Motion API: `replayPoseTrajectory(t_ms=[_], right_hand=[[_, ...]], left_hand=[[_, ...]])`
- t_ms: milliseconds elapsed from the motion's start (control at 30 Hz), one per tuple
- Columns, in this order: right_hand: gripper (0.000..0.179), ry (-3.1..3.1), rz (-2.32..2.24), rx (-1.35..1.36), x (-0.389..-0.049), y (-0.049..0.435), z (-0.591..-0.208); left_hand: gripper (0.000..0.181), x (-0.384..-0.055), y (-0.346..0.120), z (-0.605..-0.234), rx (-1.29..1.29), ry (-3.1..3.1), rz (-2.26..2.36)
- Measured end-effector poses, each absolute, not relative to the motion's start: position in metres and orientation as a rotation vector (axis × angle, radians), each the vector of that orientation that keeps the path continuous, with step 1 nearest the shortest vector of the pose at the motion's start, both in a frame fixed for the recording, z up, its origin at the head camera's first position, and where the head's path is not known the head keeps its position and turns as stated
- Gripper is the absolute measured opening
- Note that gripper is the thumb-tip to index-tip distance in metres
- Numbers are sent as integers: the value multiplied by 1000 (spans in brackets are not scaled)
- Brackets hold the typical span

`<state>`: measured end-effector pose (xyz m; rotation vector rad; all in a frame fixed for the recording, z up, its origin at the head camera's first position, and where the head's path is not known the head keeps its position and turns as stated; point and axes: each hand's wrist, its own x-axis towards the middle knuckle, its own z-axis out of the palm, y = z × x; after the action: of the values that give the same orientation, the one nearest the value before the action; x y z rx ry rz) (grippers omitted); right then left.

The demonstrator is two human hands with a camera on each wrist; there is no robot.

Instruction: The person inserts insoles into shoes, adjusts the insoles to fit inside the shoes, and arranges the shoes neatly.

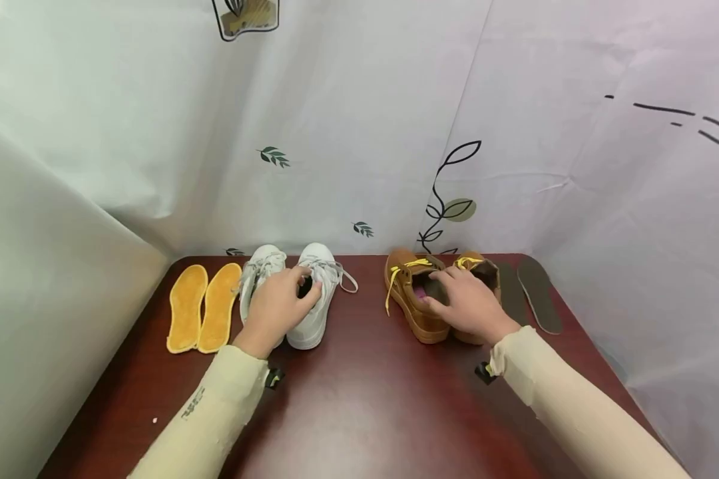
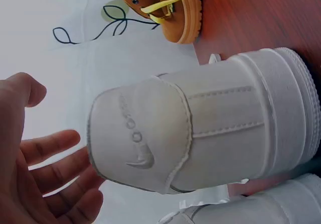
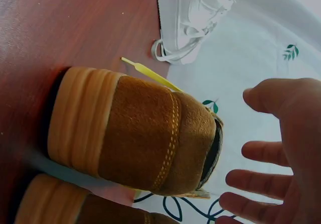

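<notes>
Two white lace-up sneakers stand side by side at the table's back; my left hand (image 1: 278, 303) hovers over them, fingers relaxed and apart. In the left wrist view its fingertips are right by the heel collar of the right-hand sneaker (image 2: 140, 133), holding nothing. My right hand (image 1: 470, 303) is above the pair of brown shoes with yellow laces, fingers spread. The left-hand brown shoe (image 3: 145, 128) shows its heel close to those fingers in the right wrist view. The other brown shoe (image 1: 490, 274) is partly hidden behind my right hand.
Two orange insoles (image 1: 187, 309) lie at the table's left. Two dark insoles (image 1: 539, 293) lie to the right of the brown shoes, one partly covered. A white sheet (image 1: 359, 133) with printed leaves hangs behind the dark red table (image 1: 359, 399).
</notes>
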<state>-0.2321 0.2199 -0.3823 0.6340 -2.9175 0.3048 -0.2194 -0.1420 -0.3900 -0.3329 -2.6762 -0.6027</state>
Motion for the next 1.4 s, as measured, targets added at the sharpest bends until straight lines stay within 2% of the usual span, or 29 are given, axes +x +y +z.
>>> replayPoseTrajectory(t_ms=[200,800,1033,1400], right_hand=[[45,-2873,239,583,-222,224,-389],[44,-2970,72,625,-213,208,-418],[32,-2951,179,599,-213,212,-426],[31,-2872,271,639,-218,214,-435]], left_hand=[[30,-212,-135,-390,-349,-2631,-684],[34,-209,-115,-390,-515,-2770,-907],[31,-207,-109,-393,-594,-2767,-919],[41,-205,-100,-399,-628,-2813,-820]])
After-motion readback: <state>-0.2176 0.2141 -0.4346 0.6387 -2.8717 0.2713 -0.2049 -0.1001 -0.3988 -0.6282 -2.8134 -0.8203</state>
